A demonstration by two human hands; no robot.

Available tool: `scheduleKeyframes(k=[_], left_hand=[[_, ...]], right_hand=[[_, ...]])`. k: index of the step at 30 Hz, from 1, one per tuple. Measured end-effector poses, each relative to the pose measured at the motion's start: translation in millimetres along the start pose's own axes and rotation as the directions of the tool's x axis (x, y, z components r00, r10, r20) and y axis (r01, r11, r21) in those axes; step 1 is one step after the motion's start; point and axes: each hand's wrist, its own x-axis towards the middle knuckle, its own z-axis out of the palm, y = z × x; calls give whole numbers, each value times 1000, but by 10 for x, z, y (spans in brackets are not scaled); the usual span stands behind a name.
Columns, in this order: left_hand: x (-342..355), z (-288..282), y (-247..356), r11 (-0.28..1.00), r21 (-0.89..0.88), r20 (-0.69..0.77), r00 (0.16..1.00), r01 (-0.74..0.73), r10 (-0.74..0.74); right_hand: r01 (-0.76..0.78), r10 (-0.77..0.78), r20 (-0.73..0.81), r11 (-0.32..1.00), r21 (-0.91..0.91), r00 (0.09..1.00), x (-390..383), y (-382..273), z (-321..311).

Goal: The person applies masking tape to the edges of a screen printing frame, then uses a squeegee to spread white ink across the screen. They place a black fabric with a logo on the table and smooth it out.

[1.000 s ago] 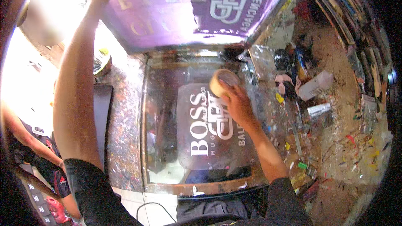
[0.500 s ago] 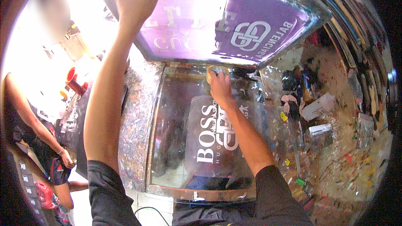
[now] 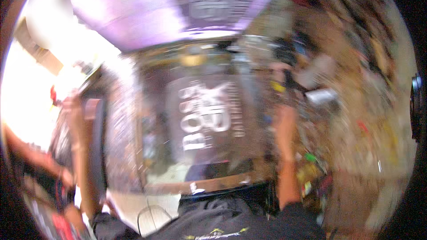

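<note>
Motion smears most of the picture. My left hand [image 3: 73,106] is out at the left, beside a dark long panel [image 3: 98,142]; its fingers are too blurred to read. My right hand [image 3: 284,113] is right of the glass-topped table [image 3: 155,124], over the cluttered surface there, its fingers also smeared. Whether either hand holds anything does not show. A dark sheet with white lettering and a looped emblem [image 3: 207,115] lies on or under the glass. Near the far edge rests a yellow tape roll [image 3: 192,60], apart from both hands. Beyond it a purple printing screen [image 3: 142,13] stands tilted up.
Another person's arm [image 3: 35,158] is at the far left. Paint-stained surfaces flank the glass. On the right are a white box-like piece [image 3: 321,97], a small yellow item [image 3: 278,86] and a green one [image 3: 310,157]. Stacked boards [image 3: 356,31] stand at the far right.
My left hand has left the top of the screen and come down to the left. My right hand has let go of the tape roll and moved right. The whole view has shifted.
</note>
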Motion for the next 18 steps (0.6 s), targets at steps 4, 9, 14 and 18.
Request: scheduleKeyframes(k=[4, 9, 14, 18], left_hand=[[-1549, 283, 187, 990, 125, 653, 746, 65, -131], [-2006, -755, 558, 832, -480, 601, 795, 277, 82], [-2278, -805, 508, 896, -437, 543, 816, 75, 196], [-2533, -851, 773, 799, -577, 618, 730, 170, 291]], right_hand=[[-313, 314, -1, 948, 63, 949, -740, 1958, 231], [-323, 362, -28, 789, -523, 932, -699, 1899, 391], [-316, 394, 15, 758, -571, 919, -613, 2045, 186], [-328, 350, 26, 898, -292, 936, -709, 1920, 112]])
